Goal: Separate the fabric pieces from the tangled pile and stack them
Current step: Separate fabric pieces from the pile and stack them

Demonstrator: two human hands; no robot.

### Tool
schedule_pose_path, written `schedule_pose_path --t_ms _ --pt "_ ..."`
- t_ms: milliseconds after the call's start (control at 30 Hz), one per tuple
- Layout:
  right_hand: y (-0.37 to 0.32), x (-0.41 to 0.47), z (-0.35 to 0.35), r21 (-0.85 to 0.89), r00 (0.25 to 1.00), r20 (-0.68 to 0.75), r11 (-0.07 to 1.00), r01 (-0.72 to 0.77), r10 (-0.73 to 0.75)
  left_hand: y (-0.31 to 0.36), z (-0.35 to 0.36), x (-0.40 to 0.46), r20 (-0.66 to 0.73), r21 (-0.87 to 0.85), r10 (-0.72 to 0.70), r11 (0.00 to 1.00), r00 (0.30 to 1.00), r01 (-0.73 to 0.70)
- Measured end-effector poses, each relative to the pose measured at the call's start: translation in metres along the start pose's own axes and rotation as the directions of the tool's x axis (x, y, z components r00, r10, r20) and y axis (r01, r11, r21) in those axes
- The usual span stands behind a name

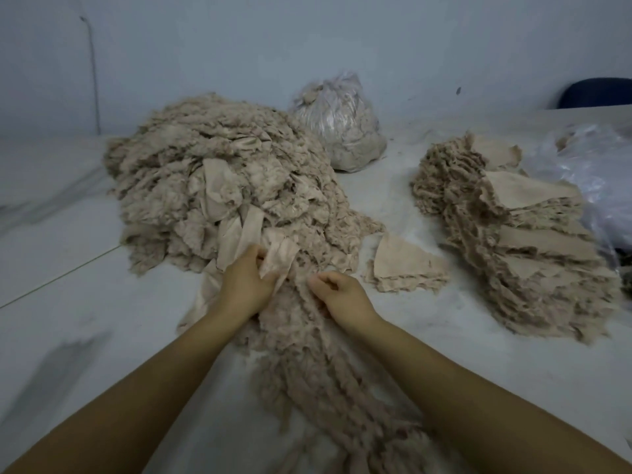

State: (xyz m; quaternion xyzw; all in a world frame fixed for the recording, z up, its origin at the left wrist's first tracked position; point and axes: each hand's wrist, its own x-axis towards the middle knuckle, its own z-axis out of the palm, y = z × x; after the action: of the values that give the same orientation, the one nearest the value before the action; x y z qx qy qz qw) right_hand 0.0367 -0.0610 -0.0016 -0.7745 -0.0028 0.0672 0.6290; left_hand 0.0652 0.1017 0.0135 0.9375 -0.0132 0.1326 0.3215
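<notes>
1. My left hand (244, 285) grips a fabric piece (278, 256) at the near edge of the pile (219, 179); fingers curled round it, piece sticks up past my knuckles.
2. My right hand (337, 294) is just right of the left one, at the same near edge of the pile. Fingers curled in, thumb against them, over the frayed stuff. Whether it pinches a thread or nothing, I cannot tell.
3. Pile: big beige tangled mound, frayed edges everywhere, on the table (68, 302). Both hands are on its near side.
4. A strip (325, 388) of frayed fabric runs from the pile's near edge toward me, between my forearms, down to the bottom of the view.
5. Small stack (405, 268): few flat pieces, just right of the pile's near edge, close to my right hand, not touching it.
6. Big stack (519, 241): many layered pieces, leaning, well right of the pile, beyond the small stack.
7. Bag (342, 128): clear plastic, stuffed with the same beige fabric, just behind the pile on its right side.
8. Second bag (595, 179): crumpled clear plastic, far right of the pile, behind the big stack; contents unclear.
9. Chair (596, 92): dark blue, far right behind the table, well away from the pile.
</notes>
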Motion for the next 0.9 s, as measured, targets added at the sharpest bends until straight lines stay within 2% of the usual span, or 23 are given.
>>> schedule_pose_path --t_ms 133,233,300,367,433,467,567,600,633,733,833,900 --pt "-0.008 0.008 0.016 0.164 0.999 -0.005 0.986 -0.030 0.032 0.003 -0.001 -0.008 0.072 -0.149 0.151 0.979 0.986 -0.139" --pt "-0.009 0.014 0.017 0.245 0.984 -0.177 0.969 0.038 0.006 0.017 0.007 -0.026 0.271 -0.215 0.312 0.942 0.911 -0.259" --pt "-0.008 0.016 0.010 0.221 0.965 -0.263 0.974 0.048 0.013 0.023 0.015 -0.032 0.240 -0.261 0.325 0.929 0.915 -0.262" --pt "-0.005 0.012 -0.003 0.208 0.956 -0.295 0.976 0.070 -0.006 0.030 0.012 -0.030 0.098 -0.369 0.305 0.895 0.947 -0.250" --pt "-0.001 0.004 -0.018 0.207 0.954 -0.293 0.970 0.127 -0.062 0.039 0.005 -0.019 -0.020 -0.295 0.424 0.863 0.906 -0.410" --pt "0.001 -0.001 -0.024 0.210 0.956 -0.279 0.966 0.151 -0.089 0.044 0.002 -0.012 -0.009 -0.218 0.504 0.842 0.864 -0.493" --pt "0.006 -0.013 -0.034 0.238 0.957 -0.250 0.949 0.209 -0.148 0.059 0.002 0.010 0.277 -0.051 0.606 0.784 0.746 -0.619" --pt "0.008 -0.015 -0.037 0.254 0.956 -0.252 0.943 0.213 -0.148 0.064 0.003 0.015 0.341 -0.078 0.602 0.784 0.722 -0.616" --pt "0.010 -0.016 -0.041 0.277 0.957 -0.252 0.937 0.213 -0.143 0.067 0.005 0.021 0.344 -0.139 0.585 0.805 0.735 -0.576" --pt "0.017 -0.018 -0.051 0.282 0.964 -0.213 0.935 0.215 -0.158 0.072 0.011 0.034 0.194 -0.338 0.410 0.881 0.891 -0.332" --pt "0.019 -0.017 -0.054 0.329 0.974 -0.116 0.918 0.222 -0.194 0.076 0.021 0.036 0.284 -0.378 0.339 0.899 0.897 -0.220" --pt "0.018 -0.014 -0.056 0.393 0.965 -0.131 0.882 0.261 -0.227 0.074 0.027 0.039 0.286 -0.426 0.243 0.899 0.927 -0.104"
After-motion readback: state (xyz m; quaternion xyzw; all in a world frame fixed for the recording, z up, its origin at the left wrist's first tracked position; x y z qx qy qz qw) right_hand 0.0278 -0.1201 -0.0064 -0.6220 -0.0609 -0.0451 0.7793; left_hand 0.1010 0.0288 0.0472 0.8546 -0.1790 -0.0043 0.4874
